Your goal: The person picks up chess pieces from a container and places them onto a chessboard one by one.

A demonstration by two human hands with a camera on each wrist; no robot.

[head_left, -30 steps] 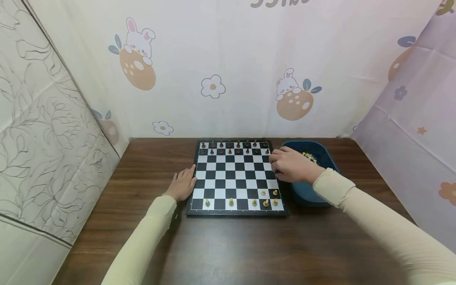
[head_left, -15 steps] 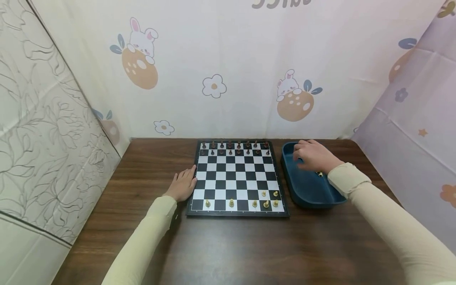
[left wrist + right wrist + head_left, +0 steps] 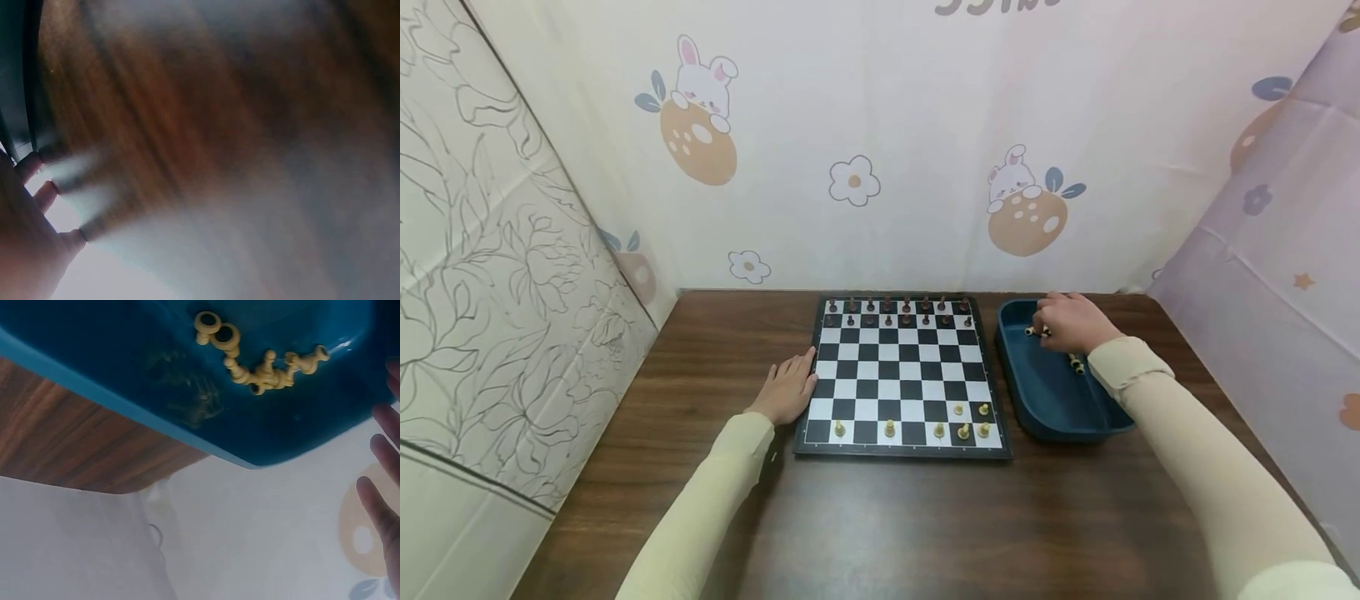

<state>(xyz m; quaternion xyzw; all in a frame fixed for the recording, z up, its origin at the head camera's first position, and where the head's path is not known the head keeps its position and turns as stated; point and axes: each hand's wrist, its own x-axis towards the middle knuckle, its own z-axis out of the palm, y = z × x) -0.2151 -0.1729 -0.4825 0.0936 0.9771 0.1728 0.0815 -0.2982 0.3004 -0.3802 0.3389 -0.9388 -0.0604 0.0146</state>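
Observation:
The chessboard [image 3: 898, 367] lies on the table with dark red chess pieces [image 3: 887, 320] in two rows at its far end. Several pale yellow chess pieces [image 3: 964, 431] stand at its near right. My left hand [image 3: 785, 392] rests with extended fingers against the board's left edge; its fingertips [image 3: 47, 194] show in the left wrist view. Over the far part of a blue bin [image 3: 1052, 408], my right hand [image 3: 1075, 323] reaches down. Its fingers [image 3: 375, 503] are spread in the right wrist view, with nothing visible between them. More yellow pieces [image 3: 265, 375] lie inside the bin.
The brown wooden table [image 3: 887, 517] meets a patterned curtain [image 3: 887, 225] behind the board. A panel with line-drawn flowers [image 3: 512, 250] borders the left, a lilac cloth [image 3: 1285, 317] the right. The bin stands close beside the board's right edge.
My right hand has moved right from the board's right edge to over the bin, then slightly farther toward its back. The left hand has stayed in place. The standing pieces look unchanged.

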